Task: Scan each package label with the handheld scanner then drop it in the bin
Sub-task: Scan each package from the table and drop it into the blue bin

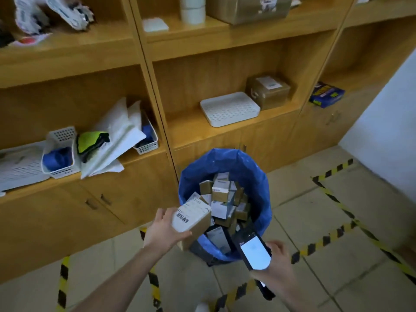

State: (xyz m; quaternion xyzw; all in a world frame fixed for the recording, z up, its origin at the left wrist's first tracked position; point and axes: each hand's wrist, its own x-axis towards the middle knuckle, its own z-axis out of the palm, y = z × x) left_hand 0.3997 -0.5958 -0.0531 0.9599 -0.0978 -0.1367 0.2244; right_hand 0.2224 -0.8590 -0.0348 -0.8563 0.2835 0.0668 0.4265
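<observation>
My left hand point(163, 230) grips a small cardboard package point(193, 221) with a white barcode label facing up, held over the near left rim of the bin point(263, 199). The bin has a blue liner and holds several similar labelled boxes. My right hand point(279, 264) holds the black handheld scanner point(254, 252), its screen lit white, just at the bin's near right rim, to the right of the package.
Wooden shelving stands behind the bin, with a taped box point(267, 91) and a white tray point(229, 108) on the middle shelf, and baskets and white mailers point(112, 140) at left. Yellow-black tape point(342, 208) marks the tiled floor. A white wall rises at right.
</observation>
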